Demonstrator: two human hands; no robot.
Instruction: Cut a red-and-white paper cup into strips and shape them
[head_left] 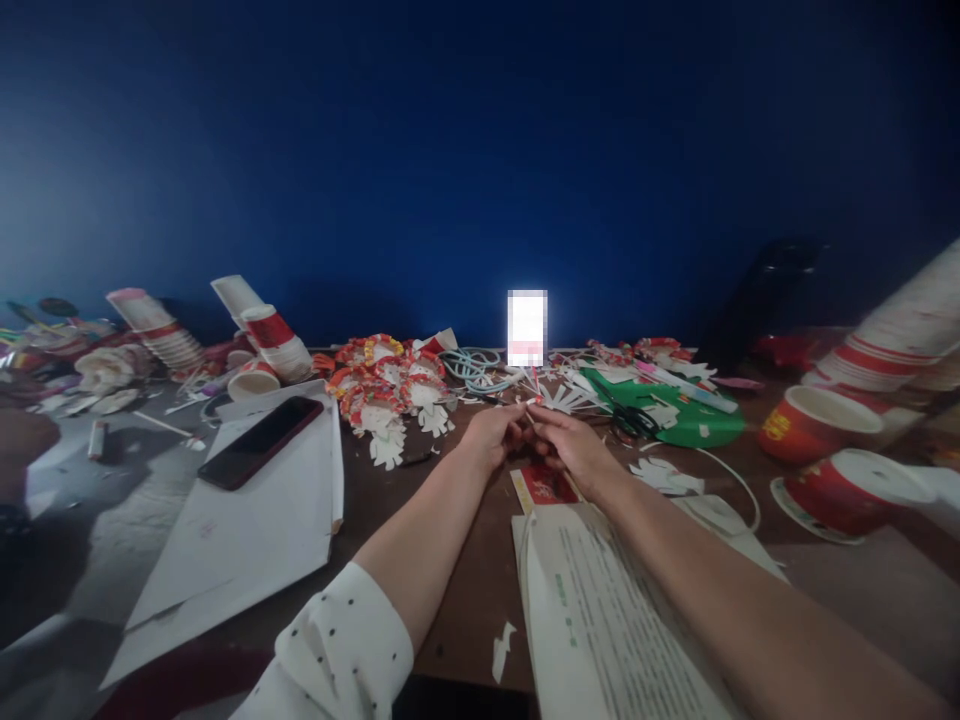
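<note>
Over the middle of the brown table, my left hand [491, 435] and my right hand [570, 448] meet with fingertips pinched together. Between them is a small white and red piece [534, 400], which looks like cut paper; its exact shape is partly covered by my fingers. Beneath my hands lies a red card [549, 487]. Just beyond the fingertips are fanned white paper strips [574, 400]. To the right, black-handled scissors [636, 418] rest on a green sheet [705, 425]. White cut-paper shapes [667, 475] lie nearer my right wrist.
Red and white paper crafts [382, 385] are heaped left of my hands. A dark phone [262, 442] lies on white sheets [247, 540]. Paper cups [821, 420] and a cup stack [892, 320] stand right. A printed booklet [592, 610] lies under my right forearm. Behind rises a blue wall [375, 160].
</note>
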